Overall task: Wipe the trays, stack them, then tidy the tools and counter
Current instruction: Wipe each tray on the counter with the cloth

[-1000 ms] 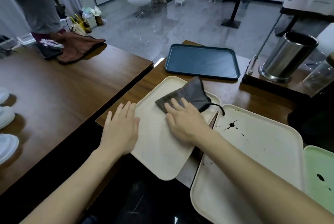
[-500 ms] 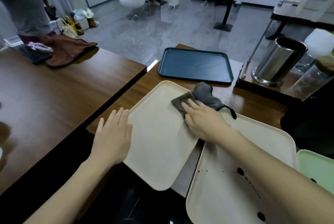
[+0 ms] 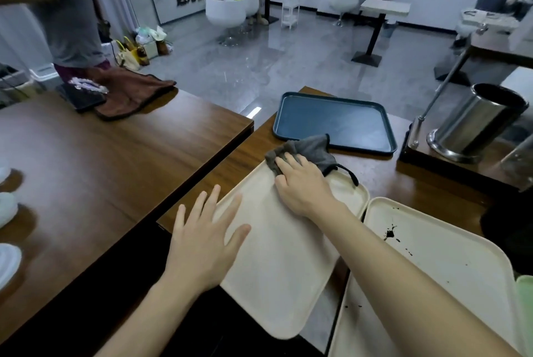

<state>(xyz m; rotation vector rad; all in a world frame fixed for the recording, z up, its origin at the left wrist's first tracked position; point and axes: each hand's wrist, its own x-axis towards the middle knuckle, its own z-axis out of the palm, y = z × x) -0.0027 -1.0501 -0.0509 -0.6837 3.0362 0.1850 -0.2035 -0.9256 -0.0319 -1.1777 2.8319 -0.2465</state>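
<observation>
**Tray 1 wipe: far-corner pass**

The right hand (image 3: 302, 180) lies flat on the grey cloth (image 3: 314, 149), pressing it onto the far corner of the cream tray (image 3: 277, 270). Part of the cloth spills over the rim onto the counter (image 3: 239, 160). The left hand (image 3: 202, 238) is spread with straight fingers on the tray's near-left edge and grips nothing. The hands are apart.

Notes for this step:
- The tray sits skewed and its near end looks to overhang the counter edge, so keep left-palm weight on it during strokes.
- The cloth is bunched at the fingertips. Flatten it for more contact.
- Pull overlapping strokes from the far rim toward the body, and run the rim corners.

This tray shows no stains. The stained cream tray (image 3: 447, 255) just beside it on the right has dark splatter and probably needs firmer pressure. The dark blue tray (image 3: 334, 123) lies beyond the cloth. Nothing is stacked yet.
</observation>
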